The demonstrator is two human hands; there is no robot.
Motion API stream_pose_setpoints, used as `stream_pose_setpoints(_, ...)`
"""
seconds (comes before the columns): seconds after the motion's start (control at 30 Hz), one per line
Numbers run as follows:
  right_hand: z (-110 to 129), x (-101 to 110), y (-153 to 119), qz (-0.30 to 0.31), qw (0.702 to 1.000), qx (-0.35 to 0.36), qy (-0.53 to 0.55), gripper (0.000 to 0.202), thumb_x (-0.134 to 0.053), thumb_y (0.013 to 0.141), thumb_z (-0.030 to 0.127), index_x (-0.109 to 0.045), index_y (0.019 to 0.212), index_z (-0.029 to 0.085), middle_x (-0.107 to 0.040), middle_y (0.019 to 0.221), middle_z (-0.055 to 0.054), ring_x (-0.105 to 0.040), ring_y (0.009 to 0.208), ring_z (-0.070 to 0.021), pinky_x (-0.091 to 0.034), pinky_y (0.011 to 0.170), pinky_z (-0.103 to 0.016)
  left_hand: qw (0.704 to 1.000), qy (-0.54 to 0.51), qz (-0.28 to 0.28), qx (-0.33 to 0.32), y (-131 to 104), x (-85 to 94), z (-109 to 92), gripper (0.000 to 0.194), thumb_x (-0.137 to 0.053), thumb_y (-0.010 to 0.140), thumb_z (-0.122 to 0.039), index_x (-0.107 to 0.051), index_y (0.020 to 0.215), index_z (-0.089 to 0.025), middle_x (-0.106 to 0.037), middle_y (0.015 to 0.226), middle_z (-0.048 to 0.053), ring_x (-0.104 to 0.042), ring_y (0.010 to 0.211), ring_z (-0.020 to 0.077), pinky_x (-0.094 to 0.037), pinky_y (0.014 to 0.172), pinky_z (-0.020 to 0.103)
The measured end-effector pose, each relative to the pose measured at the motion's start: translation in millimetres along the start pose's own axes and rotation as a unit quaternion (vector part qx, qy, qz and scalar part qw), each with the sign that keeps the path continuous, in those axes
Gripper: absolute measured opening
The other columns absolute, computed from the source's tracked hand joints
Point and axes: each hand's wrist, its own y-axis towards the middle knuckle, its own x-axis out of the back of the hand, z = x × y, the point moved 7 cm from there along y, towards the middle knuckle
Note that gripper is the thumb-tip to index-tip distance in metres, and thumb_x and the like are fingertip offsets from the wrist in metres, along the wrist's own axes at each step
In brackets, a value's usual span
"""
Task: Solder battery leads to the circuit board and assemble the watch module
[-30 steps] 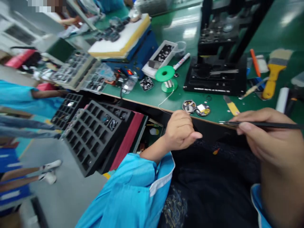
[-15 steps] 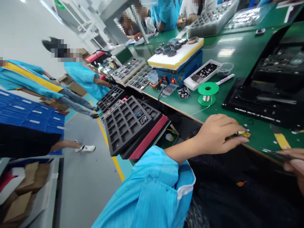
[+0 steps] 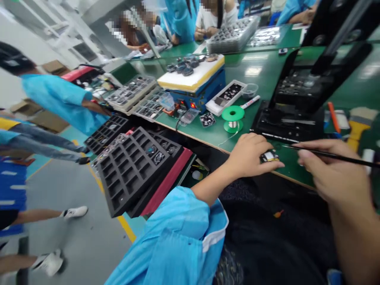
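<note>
At the green bench's front edge, my left hand [image 3: 251, 156] pinches a small electronic assembly [image 3: 269, 156] with black, white and yellow parts between thumb and fingers. My right hand [image 3: 335, 170] is closed around a slim pair of black tweezers [image 3: 344, 156]. Their silvery tip points left toward the assembly, with a gap that I cannot judge well. A green spool of solder wire [image 3: 233, 114] stands just beyond my left hand, its loose end trailing to the bench edge. Behind my right hand is a black press-like fixture [image 3: 282, 122].
Black foam trays [image 3: 133, 162] with a few round parts are stacked at left. A blue heating box [image 3: 196, 93] carries dark watch-like parts. A white tray of small pieces [image 3: 225, 97], a marker [image 3: 251, 102] and a yellow-handled brush [image 3: 356, 130] lie about. People sit opposite; others stand left.
The view has swung to the right, so the bench items sit further left. My right hand with the tweezers has come fully into view, nearer the assembly. My left hand keeps its hold.
</note>
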Motion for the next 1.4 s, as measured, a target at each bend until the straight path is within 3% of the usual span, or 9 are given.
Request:
stream_pose_setpoints(0.1, 13.0, -9.4, -0.4, 0.015, 1.0, -0.006, -0.009, 0.01, -0.083, 0.093, 0.024, -0.085, 0.101, 0.028, -0.085, 0.101, -0.008, -0.08, 0.09, -0.0283, -0.062, 0.079, -0.046, 1.0, -0.012, 0.0, 0.014, -1.8, 2.8, 2.5, 0.061, -0.073, 0.097, -0.079, -0.079, 0.105, -0.019, -0.078, 0.102, 0.009, -0.071, 0.103, 0.0284, -0.048, 0.096, 0.046)
stream_pose_setpoints(0.17, 16.5, -9.2, -4.6, 0.03, 0.999, 0.007, -0.008, 0.007, -0.08, 0.095, 0.025, -0.083, 0.101, 0.027, -0.085, 0.103, -0.007, -0.081, 0.095, -0.0278, -0.064, 0.08, -0.044, 1.0, -0.018, 0.007, 0.02, -2.0, 4.4, 3.9, 0.061, -0.074, 0.095, -0.08, -0.078, 0.106, -0.02, -0.076, 0.103, 0.008, -0.07, 0.104, 0.0283, -0.048, 0.098, 0.046)
stream_pose_setpoints(0.33, 21.3, -2.6, -19.4, 0.101, 0.994, 0.042, -0.02, 0.007, -0.075, 0.098, 0.022, -0.079, 0.1, 0.027, -0.086, 0.105, -0.005, -0.082, 0.1, -0.0269, -0.065, 0.085, -0.043, 0.999, -0.022, 0.037, 0.015, -1.9, 5.1, 4.9, 0.055, -0.076, 0.097, -0.074, -0.08, 0.114, -0.022, -0.078, 0.113, 0.009, -0.069, 0.111, 0.0291, -0.047, 0.103, 0.048)
stream_pose_setpoints(0.5, 26.9, -3.2, -23.6, 0.128, 0.989, 0.072, -0.024, 0.009, -0.073, 0.098, 0.018, -0.076, 0.097, 0.026, -0.086, 0.103, -0.004, -0.083, 0.099, -0.0263, -0.064, 0.086, -0.043, 0.998, -0.046, 0.046, -0.018, -1.6, 7.8, 3.6, 0.055, -0.075, 0.099, -0.073, -0.08, 0.118, -0.022, -0.079, 0.114, 0.007, -0.071, 0.111, 0.0273, -0.047, 0.107, 0.047)
stream_pose_setpoints(1.0, 27.7, -10.0, -24.8, 0.152, 0.985, 0.074, -0.03, 0.012, -0.069, 0.1, 0.018, -0.075, 0.096, 0.027, -0.086, 0.104, -0.003, -0.081, 0.099, -0.0271, -0.062, 0.086, -0.043, 0.996, -0.052, 0.074, -0.013, 0.2, 7.2, 6.7, 0.055, -0.07, 0.1, -0.077, -0.08, 0.119, -0.025, -0.08, 0.116, 0.008, -0.07, 0.112, 0.0281, -0.049, 0.107, 0.049)
stream_pose_setpoints(1.4, 27.1, -10.8, -24.4, 0.141, 0.987, 0.073, -0.021, 0.016, -0.067, 0.1, 0.016, -0.074, 0.092, 0.027, -0.085, 0.103, -0.003, -0.081, 0.099, -0.0264, -0.062, 0.088, -0.043, 0.997, -0.054, 0.05, -0.031, -1.1, 8.2, 4.9, 0.057, -0.069, 0.101, -0.076, -0.081, 0.119, -0.023, -0.079, 0.113, 0.008, -0.07, 0.111, 0.0273, -0.048, 0.105, 0.048)
